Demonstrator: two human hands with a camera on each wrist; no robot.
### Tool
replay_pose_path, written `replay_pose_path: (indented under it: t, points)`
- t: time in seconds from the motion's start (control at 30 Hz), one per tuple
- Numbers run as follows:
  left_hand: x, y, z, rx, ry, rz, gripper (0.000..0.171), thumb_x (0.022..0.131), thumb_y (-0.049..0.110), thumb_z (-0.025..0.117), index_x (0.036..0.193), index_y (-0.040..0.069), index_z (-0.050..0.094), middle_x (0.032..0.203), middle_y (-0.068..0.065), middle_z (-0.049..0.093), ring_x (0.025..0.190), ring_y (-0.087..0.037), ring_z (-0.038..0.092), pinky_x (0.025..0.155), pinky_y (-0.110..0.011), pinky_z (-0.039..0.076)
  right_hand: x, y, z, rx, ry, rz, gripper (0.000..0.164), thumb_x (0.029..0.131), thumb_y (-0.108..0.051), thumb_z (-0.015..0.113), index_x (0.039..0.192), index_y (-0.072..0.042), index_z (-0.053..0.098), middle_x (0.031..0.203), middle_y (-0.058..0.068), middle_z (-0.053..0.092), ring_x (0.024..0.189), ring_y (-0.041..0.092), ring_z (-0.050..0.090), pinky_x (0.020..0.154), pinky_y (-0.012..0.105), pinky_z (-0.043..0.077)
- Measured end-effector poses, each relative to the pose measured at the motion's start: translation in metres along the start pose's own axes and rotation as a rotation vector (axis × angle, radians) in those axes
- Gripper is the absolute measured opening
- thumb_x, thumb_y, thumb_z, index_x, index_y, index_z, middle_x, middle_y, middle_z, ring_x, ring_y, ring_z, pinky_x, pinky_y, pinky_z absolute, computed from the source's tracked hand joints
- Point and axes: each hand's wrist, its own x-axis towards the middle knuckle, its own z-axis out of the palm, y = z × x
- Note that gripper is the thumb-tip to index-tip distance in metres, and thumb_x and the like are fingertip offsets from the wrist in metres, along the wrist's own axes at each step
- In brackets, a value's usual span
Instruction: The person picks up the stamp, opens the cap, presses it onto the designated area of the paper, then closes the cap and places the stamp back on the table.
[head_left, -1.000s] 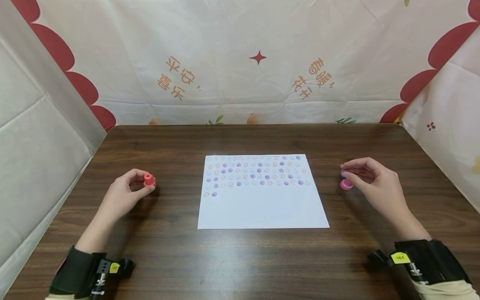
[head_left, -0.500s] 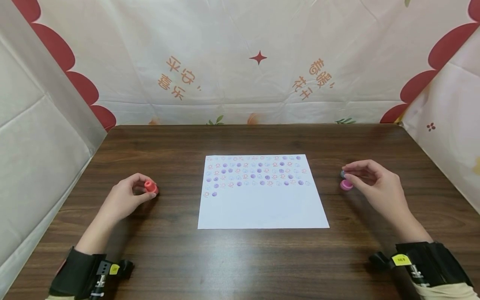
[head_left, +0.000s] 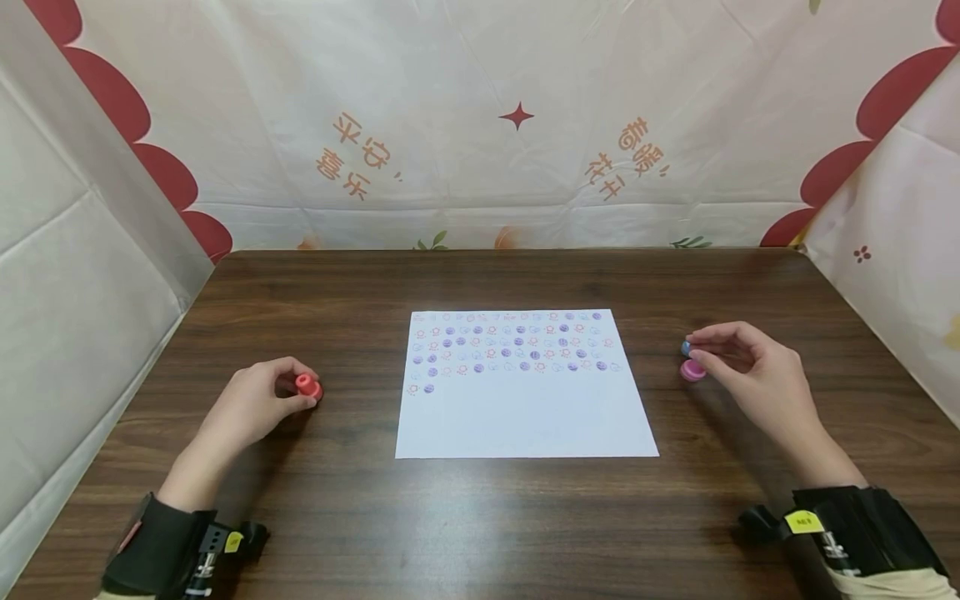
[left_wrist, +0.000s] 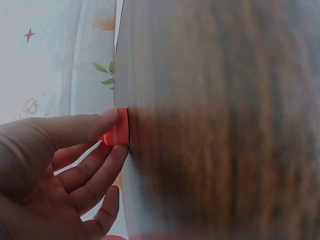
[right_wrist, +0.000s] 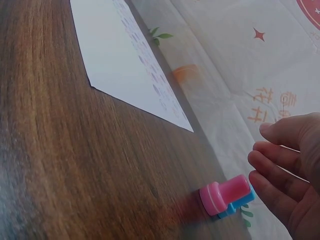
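Observation:
In the head view, my left hand (head_left: 251, 404) pinches a small red stamp (head_left: 308, 386) between thumb and fingers, left of the paper. Its base (left_wrist: 119, 131) meets the tabletop in the left wrist view. On the right, my right hand (head_left: 753, 379) hovers with relaxed fingers and holds nothing. Close to its fingertips, a pink stamp (right_wrist: 214, 199) and a blue stamp (right_wrist: 229, 210) stand on the table; the pink one partly hides the blue one in the right wrist view. White paper (head_left: 525, 421) lies between the hands, bearing rows of red, blue and purple stamped marks.
The brown wooden table (head_left: 480, 525) reaches back to a white printed curtain (head_left: 480, 167), which also hangs along both sides. Each wrist wears a black band with a camera.
My left hand has lowered toward the near side and slightly right, bringing the red stamp down to the table. My right hand has shifted slightly downward, showing more of the blue stamp.

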Motion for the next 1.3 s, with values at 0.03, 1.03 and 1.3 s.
replay_pose_path:
  t: [0.03, 1.03, 1.3]
  points:
    - [-0.0002, 0.0007, -0.0001, 0.007, 0.0, -0.001, 0.021, 0.087, 0.019, 0.077, 0.105, 0.011, 0.07, 0.097, -0.008, 0.074, 0.091, -0.023, 0.068, 0.072, -0.031, 0.045, -0.0001, 0.0002, 0.0, -0.001, -0.001, 0.0, 0.021, 0.091, -0.013, 0.073, 0.111, -0.009, 0.068, 0.093, -0.034, 0.062, 0.087, -0.019, 0.058, 0.077, -0.004, 0.044]
    - [0.002, 0.0021, 0.0028, 0.058, -0.008, -0.005, 0.025, 0.086, 0.018, 0.078, 0.108, 0.009, 0.068, 0.1, -0.011, 0.072, 0.091, -0.024, 0.066, 0.077, -0.044, 0.051, 0.0001, 0.0047, -0.006, -0.078, -0.011, 0.03, 0.026, 0.09, -0.014, 0.074, 0.115, -0.011, 0.067, 0.1, -0.014, 0.066, 0.086, -0.025, 0.054, 0.077, -0.005, 0.042]
    - [0.0019, 0.0029, 0.0016, 0.059, -0.003, 0.014, 0.03, 0.085, 0.018, 0.079, 0.111, 0.008, 0.067, 0.1, -0.01, 0.073, 0.093, -0.025, 0.067, 0.079, -0.047, 0.051, -0.0007, 0.0057, -0.0074, -0.108, -0.029, 0.037, 0.027, 0.09, -0.015, 0.075, 0.116, -0.01, 0.067, 0.109, 0.015, 0.07, 0.085, -0.027, 0.051, 0.076, -0.007, 0.041]
